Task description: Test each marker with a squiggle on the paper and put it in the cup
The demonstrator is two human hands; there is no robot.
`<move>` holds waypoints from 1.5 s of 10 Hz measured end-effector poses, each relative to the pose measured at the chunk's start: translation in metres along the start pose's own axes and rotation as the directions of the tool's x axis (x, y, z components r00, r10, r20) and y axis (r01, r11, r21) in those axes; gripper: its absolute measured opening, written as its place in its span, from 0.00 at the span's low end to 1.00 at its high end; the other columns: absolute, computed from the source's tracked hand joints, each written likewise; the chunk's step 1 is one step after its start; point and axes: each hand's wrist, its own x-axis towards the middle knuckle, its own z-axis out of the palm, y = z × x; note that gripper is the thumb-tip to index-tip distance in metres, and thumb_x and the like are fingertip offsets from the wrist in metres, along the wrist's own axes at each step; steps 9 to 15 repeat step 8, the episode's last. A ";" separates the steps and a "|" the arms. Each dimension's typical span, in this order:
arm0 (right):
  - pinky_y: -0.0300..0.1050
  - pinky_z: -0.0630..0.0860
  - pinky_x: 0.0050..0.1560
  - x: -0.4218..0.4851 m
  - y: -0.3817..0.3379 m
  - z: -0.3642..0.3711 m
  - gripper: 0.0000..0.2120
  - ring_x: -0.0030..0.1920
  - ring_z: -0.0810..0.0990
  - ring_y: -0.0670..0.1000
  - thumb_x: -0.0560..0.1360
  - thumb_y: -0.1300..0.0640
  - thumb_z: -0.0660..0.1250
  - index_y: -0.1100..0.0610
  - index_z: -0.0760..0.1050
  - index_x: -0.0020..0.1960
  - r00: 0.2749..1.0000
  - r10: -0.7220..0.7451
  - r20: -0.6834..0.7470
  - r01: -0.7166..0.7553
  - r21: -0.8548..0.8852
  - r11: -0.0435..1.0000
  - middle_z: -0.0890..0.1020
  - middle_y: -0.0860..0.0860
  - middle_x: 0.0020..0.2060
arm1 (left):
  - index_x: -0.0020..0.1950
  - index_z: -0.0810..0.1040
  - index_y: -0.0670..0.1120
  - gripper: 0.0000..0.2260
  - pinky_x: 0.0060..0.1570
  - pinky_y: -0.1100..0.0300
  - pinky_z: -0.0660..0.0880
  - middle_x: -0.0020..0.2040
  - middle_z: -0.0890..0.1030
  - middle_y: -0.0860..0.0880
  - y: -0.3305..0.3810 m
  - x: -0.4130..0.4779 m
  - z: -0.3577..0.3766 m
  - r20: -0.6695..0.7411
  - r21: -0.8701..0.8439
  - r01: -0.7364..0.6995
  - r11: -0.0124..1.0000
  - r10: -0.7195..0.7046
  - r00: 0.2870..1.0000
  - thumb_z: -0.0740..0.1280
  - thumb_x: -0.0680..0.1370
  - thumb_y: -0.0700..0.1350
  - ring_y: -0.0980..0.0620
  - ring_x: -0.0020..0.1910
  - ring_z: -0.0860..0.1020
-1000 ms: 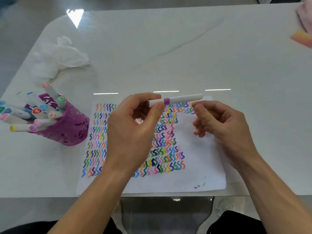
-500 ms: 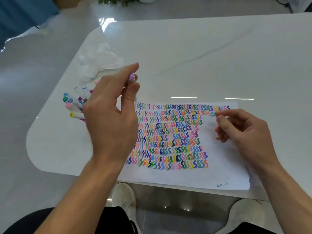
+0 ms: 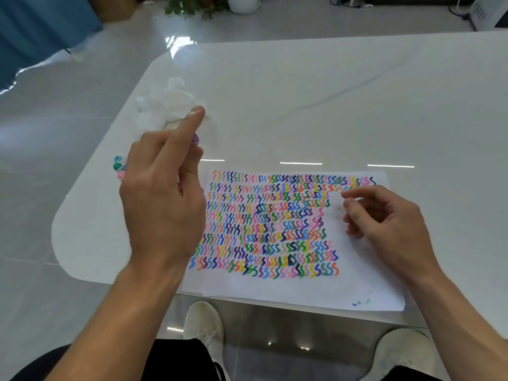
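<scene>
My left hand (image 3: 162, 204) is raised over the table's left side and pinches a marker (image 3: 194, 138); only the marker's purple end shows beside my thumb. My hand hides the cup. A few capped markers (image 3: 118, 166) that stand in the cup poke out to the left of my hand. The white paper (image 3: 302, 290) lies at the near edge, covered with rows of coloured squiggles. My right hand (image 3: 384, 224) rests on the paper's right part with its fingers loosely curled, and I see nothing in it.
A crumpled white tissue (image 3: 165, 103) lies on the white table (image 3: 302, 92) beyond my left hand. The table's rounded left corner and near edge are close to the paper. My shoes (image 3: 204, 325) show below the edge.
My left hand carried the marker away from my right hand, leftward to above the cup. My right hand let go of the marker and settled on the paper. The camera view shifted left.
</scene>
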 end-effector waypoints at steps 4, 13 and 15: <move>0.36 0.81 0.38 0.003 0.006 0.000 0.07 0.34 0.85 0.49 0.79 0.60 0.72 0.49 0.84 0.53 1.000 -0.005 -0.005 0.005 -0.014 1.000 0.86 0.46 0.36 | 0.67 0.79 0.40 0.16 0.60 0.50 0.67 0.59 0.79 0.41 -0.013 -0.005 0.010 0.150 0.324 0.104 0.940 -0.159 0.976 0.64 0.80 0.38 0.40 0.60 0.74; 0.39 0.82 0.37 0.000 -0.004 0.004 0.06 0.33 0.85 0.49 0.80 0.58 0.71 0.47 0.83 0.52 0.999 -0.024 -0.034 0.023 -0.021 1.000 0.85 0.46 0.36 | 0.64 0.80 0.42 0.14 0.55 0.46 0.74 0.56 0.79 0.43 -0.007 -0.005 0.005 0.101 0.169 -0.030 0.985 0.013 0.995 0.67 0.79 0.37 0.44 0.57 0.74; 0.39 0.82 0.37 0.000 -0.004 0.004 0.06 0.33 0.85 0.49 0.80 0.58 0.71 0.47 0.83 0.52 0.999 -0.024 -0.034 0.023 -0.021 1.000 0.85 0.46 0.36 | 0.64 0.80 0.42 0.14 0.55 0.46 0.74 0.56 0.79 0.43 -0.007 -0.005 0.005 0.101 0.169 -0.030 0.985 0.013 0.995 0.67 0.79 0.37 0.44 0.57 0.74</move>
